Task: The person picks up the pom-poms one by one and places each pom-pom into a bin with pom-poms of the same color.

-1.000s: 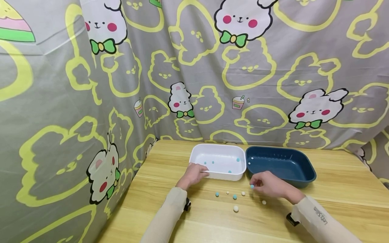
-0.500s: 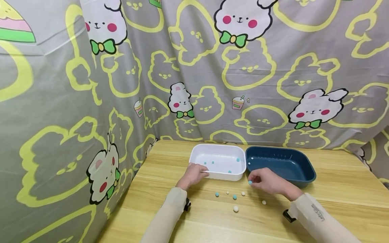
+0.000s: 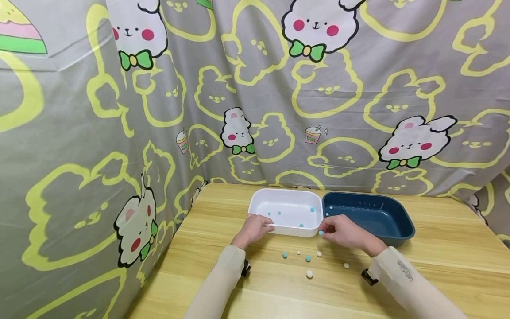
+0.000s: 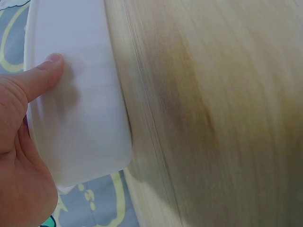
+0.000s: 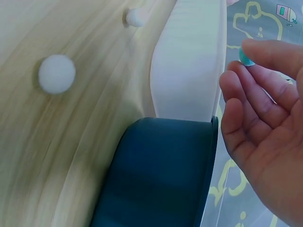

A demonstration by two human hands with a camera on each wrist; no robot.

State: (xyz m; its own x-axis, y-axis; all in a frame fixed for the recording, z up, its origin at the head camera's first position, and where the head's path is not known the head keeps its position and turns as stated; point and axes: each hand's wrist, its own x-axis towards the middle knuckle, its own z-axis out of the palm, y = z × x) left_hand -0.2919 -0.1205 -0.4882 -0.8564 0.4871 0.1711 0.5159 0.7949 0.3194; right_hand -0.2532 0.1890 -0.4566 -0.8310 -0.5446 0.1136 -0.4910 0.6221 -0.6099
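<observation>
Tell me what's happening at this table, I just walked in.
A person's right hand pinches a small round light-blue ball near where two tubs meet. Their left hand grips the rim of the white rectangular plastic tub, where four light-blue balls show. Two white balls show in the dark-blue rectangular plastic tub. Two light-blue and four white balls lie loose on the wood-grain table.

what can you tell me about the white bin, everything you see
The white bin is a shallow, rounded rectangular tub with smooth walls and a thin rim, seemingly plastic. It stands upright on the wooden table, close beside the dark blue bin. Four blue balls show inside. The left hand grips its near rim, thumb against the outer wall.
</observation>
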